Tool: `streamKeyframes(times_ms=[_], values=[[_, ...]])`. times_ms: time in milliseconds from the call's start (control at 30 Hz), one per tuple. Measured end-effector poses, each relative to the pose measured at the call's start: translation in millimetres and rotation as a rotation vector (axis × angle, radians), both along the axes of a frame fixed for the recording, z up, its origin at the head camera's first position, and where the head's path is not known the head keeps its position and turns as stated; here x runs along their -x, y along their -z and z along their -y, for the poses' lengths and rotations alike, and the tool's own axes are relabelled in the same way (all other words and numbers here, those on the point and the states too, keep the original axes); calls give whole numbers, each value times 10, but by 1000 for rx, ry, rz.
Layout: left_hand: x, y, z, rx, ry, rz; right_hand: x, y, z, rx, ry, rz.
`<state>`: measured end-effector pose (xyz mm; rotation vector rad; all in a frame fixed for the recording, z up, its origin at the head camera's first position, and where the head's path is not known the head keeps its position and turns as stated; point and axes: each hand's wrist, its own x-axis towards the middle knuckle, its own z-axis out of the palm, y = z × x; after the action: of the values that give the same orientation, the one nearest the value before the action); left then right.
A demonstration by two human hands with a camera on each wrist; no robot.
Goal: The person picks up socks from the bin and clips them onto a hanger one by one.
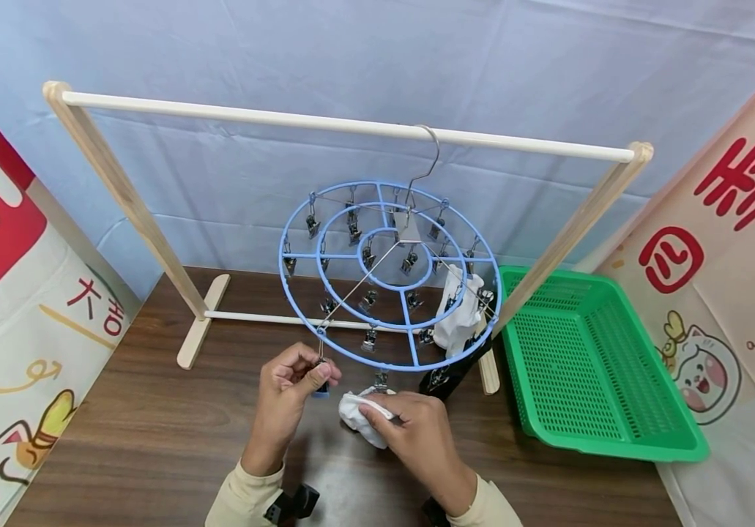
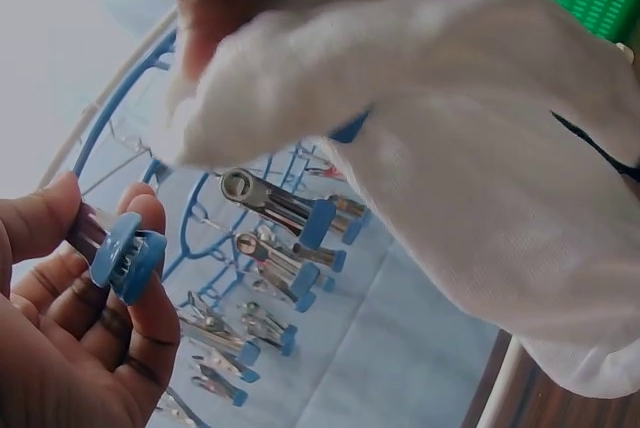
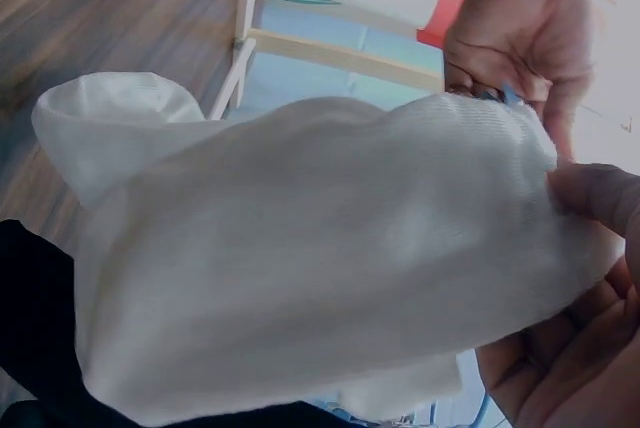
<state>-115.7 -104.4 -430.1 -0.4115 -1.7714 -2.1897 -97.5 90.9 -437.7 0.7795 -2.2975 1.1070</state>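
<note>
My left hand [image 1: 281,399] pinches a metal clip between thumb and fingers at the near left of the round blue clip hanger [image 1: 305,255]. In the left wrist view, the clip's blue tips [image 2: 125,256] show small teeth between them. A white sock [image 1: 359,419] hangs from my right hand [image 1: 419,432], which grips its edge between thumb and fingers. Across the right wrist view the sock [image 3: 330,248] spreads wide, its far end folded. The sock is just right of the held clip, below the hanger's near rim.
A white cloth [image 1: 459,311] and a black cloth [image 1: 446,377] hang at the hanger's right side. Several metal clips dangle from its rings. The hanger hooks over a white rail [image 1: 252,115] on a wooden stand [image 1: 127,197]. At right sits a green basket [image 1: 614,448].
</note>
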Motion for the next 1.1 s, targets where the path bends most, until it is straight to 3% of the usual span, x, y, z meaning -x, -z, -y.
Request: streamKeyframes(times_ms=[300, 567, 867, 1100], values=[[-11, -18, -26, -7, 14, 38, 38, 80, 94, -69, 13, -120], [-18, -11, -35, -23, 26, 62, 22, 104, 155, -53, 9, -96], [-9, -5, -33, -42, 29, 60, 44, 137, 192, -22, -29, -148], [0, -3, -34, -40, 29, 62, 32, 143, 199, -9, -46, -112]])
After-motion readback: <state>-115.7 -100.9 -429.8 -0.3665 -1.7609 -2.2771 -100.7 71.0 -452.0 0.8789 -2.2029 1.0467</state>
